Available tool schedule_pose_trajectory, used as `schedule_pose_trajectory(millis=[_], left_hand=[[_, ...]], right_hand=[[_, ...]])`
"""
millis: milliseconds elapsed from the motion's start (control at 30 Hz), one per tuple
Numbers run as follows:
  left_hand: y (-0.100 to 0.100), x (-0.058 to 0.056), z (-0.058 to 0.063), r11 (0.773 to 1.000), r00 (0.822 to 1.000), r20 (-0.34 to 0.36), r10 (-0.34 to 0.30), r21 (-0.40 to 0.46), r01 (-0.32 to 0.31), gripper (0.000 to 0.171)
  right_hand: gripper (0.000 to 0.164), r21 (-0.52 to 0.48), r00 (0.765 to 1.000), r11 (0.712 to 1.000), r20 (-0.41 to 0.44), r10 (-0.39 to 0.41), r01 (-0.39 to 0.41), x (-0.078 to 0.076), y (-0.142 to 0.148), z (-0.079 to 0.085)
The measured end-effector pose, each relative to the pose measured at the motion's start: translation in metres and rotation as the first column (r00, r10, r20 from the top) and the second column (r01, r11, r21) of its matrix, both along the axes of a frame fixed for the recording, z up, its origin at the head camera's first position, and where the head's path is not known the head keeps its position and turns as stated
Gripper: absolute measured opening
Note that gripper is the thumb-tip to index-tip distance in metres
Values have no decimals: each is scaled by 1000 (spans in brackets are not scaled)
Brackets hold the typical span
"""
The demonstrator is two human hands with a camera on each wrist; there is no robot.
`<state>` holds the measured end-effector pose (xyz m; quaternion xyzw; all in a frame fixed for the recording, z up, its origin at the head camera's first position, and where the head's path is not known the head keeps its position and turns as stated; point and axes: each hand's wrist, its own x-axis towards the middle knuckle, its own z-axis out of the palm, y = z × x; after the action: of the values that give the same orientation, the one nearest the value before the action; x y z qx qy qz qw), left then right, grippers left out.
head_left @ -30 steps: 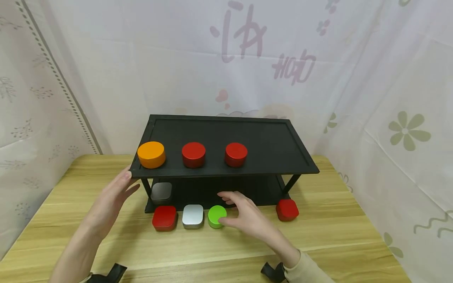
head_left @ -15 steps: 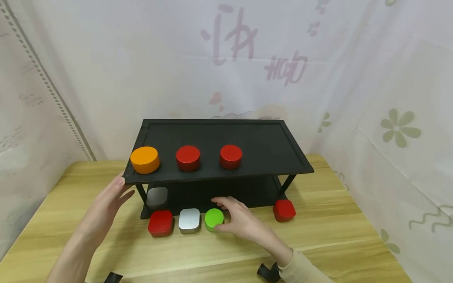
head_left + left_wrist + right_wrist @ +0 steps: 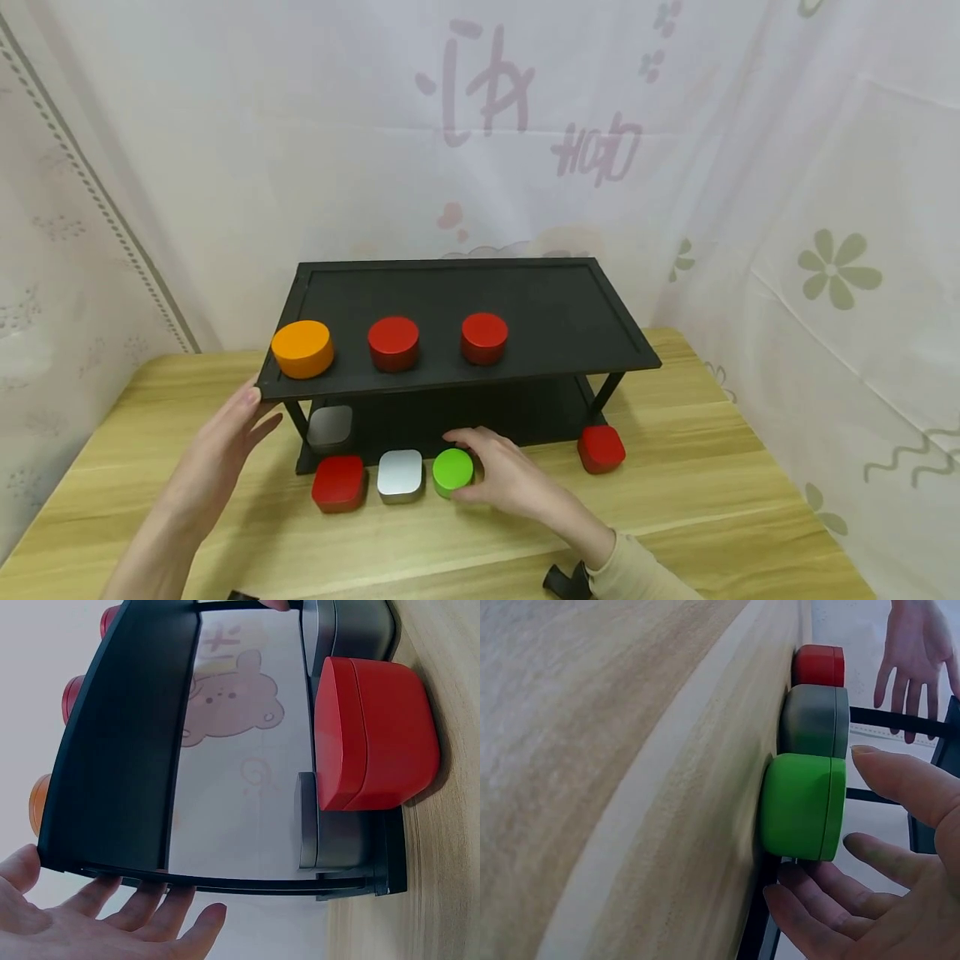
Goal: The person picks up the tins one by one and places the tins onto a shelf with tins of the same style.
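Note:
A small round green tin (image 3: 453, 471) stands on the wooden table before the black two-tier shelf (image 3: 555, 317). My right hand (image 3: 510, 479) is spread around its right side, thumb in front and fingers behind. In the right wrist view a small gap shows between the thumb (image 3: 877, 765) and the green tin (image 3: 799, 806); firm contact elsewhere cannot be told. My left hand (image 3: 217, 450) touches the shelf's left front corner. Its fingers (image 3: 154, 907) lie fairly straight along the side edge in the left wrist view.
A silver square tin (image 3: 400, 475) and a red square tin (image 3: 339, 483) stand left of the green one. Another red tin (image 3: 601, 448) is at right. A grey tin (image 3: 331, 429) sits on the lower tier; orange (image 3: 303, 348) and red round tins (image 3: 393, 343) stand on top.
The head view has shifted slightly. My right hand's fingers and thumb have come closer around the green tin. My left hand stays at the shelf corner, and the tins keep their places.

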<state>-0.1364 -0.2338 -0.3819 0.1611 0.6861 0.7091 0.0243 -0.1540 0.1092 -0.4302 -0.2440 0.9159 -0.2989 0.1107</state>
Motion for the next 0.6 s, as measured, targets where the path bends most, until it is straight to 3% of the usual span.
schedule_pose_trajectory(millis=[300,600], left_hand=[[-2,3,-2,998,998,51,35,-44,-33,47],[0,4,-1,997,997,56,58,-60,-54,47]], right_hand=[[63,15,1000,1000,12,-2,2,1,-2,-5],[61,15,1000,1000,14,-9,9,0,-2,-9]])
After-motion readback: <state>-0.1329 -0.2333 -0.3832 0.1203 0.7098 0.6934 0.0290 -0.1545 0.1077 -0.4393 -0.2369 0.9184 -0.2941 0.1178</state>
